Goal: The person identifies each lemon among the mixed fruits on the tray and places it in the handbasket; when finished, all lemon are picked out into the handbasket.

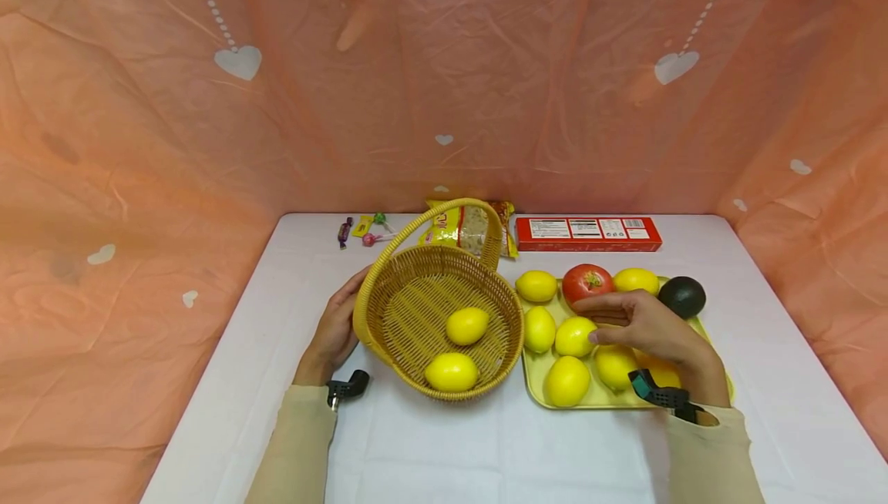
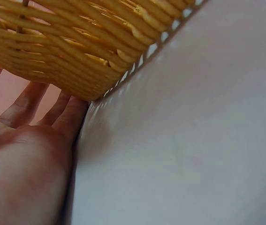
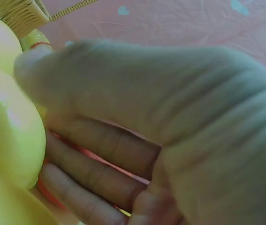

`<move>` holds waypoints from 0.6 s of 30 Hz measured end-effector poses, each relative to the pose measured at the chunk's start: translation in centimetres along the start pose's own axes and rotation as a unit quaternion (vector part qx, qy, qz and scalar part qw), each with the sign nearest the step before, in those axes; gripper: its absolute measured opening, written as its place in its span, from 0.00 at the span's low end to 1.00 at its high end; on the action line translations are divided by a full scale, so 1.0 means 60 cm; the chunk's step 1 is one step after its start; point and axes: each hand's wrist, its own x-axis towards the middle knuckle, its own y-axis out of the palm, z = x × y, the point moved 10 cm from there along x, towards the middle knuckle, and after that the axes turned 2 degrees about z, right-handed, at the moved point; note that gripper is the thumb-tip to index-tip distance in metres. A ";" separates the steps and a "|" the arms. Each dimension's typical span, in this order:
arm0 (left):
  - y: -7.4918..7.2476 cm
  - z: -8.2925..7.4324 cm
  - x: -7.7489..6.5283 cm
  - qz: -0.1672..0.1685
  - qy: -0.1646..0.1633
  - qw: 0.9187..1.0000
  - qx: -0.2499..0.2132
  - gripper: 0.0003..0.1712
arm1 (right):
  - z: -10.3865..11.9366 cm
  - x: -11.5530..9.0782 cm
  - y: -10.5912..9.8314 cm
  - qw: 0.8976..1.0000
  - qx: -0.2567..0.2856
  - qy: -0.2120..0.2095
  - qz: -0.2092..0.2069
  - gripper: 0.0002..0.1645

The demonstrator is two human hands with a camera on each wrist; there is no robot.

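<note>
A round yellow wicker basket (image 1: 444, 288) with a tall handle holds two lemons, one lemon (image 1: 468, 326) above the other lemon (image 1: 452, 372). At its left side my left hand (image 1: 336, 330) rests with fingers spread against the woven wall (image 2: 76, 51), as the left wrist view shows. My right hand (image 1: 641, 323) reaches over the yellow tray (image 1: 537, 392), palm facing left. Its thumb is beside a lemon (image 1: 574, 336), and its fingers extend behind that lemon, near a tomato (image 1: 586, 282). Whether the hand touches the lemon, I cannot tell.
Several more lemons (image 1: 567, 381) and an avocado (image 1: 682, 297) share the tray. Behind stand a red box (image 1: 588, 234) and a yellow snack bag (image 1: 458, 228). Lollipops (image 1: 370, 239) and small wrapped sweets (image 1: 344, 232) lie at the back left of the white table (image 1: 444, 458).
</note>
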 end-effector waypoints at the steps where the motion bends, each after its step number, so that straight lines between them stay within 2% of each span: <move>1: 0.001 0.000 0.000 0.001 0.001 1.000 0.000 0.30 | -0.002 0.001 0.001 1.000 -0.010 0.006 -0.001 0.29; 9: 0.002 -0.001 0.000 0.002 0.005 1.000 0.005 0.30 | -0.009 0.009 0.018 0.994 -0.100 0.027 0.027 0.26; 18: -0.001 0.000 0.000 -0.001 0.006 1.000 0.005 0.29 | -0.006 0.005 0.028 0.994 -0.086 0.027 0.064 0.28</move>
